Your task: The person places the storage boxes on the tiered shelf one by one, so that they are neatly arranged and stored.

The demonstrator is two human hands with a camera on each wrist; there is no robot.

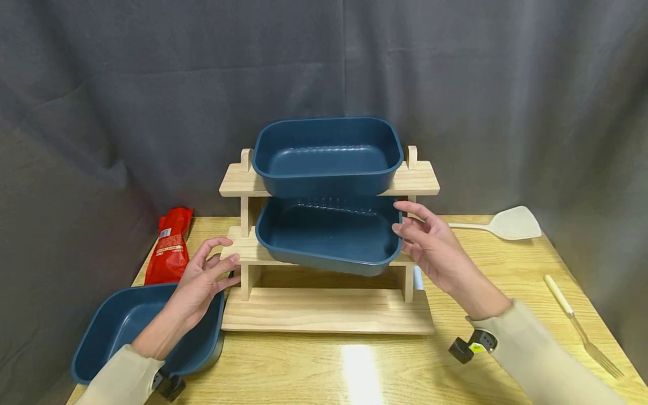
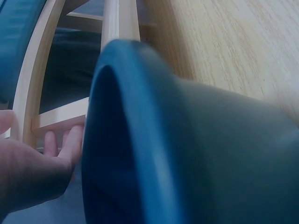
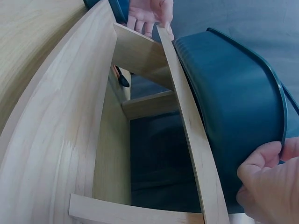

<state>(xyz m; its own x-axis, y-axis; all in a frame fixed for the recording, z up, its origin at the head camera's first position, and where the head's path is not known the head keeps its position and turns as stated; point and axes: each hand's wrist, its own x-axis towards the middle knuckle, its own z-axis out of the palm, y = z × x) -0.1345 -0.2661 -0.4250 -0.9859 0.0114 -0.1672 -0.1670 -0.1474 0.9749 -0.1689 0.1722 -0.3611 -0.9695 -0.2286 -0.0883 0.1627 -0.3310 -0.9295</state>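
Left hand (image 1: 198, 279) grips the left end of the rack (image 1: 324, 310), the middle bin (image 1: 329, 232) sits skewed between the two grips, and the right hand (image 1: 439, 256) pinches its right end, whose overhanging front corner could tip off if pulled forward unsupported.

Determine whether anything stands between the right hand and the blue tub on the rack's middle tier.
Nothing visible does: the right hand pinches the middle blue tub directly at its right end. The upper blue tub sits above, clear of that grip.
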